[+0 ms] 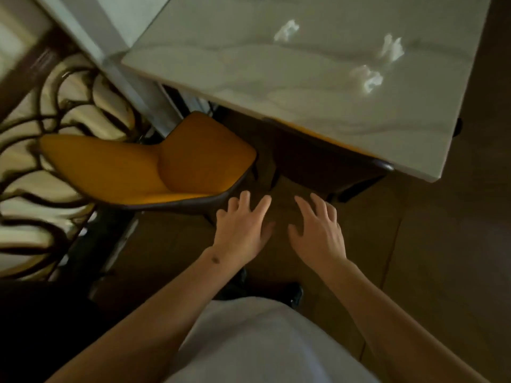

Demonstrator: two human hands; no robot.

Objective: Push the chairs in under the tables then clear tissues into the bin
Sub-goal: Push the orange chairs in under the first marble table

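Note:
An orange chair (154, 167) with a dark rim stands left of centre, pulled out from the white marble-look table (276, 87). A second chair's dark back (331, 161) is tucked under the table's near edge. Three crumpled white tissues lie on the tabletop: one at the back (286, 30), one at the right (391, 48), one nearer me (366, 77). My left hand (242, 230) hovers with spread fingers just right of the orange chair's near corner, holding nothing. My right hand (318, 233) hovers beside it, fingers spread, empty.
A dark metal scrollwork screen (55, 111) over a pale surface stands at the left behind the orange chair. A white ledge or wall edge (110, 45) runs diagonally beside the table. Brown floor (428, 272) lies open to the right.

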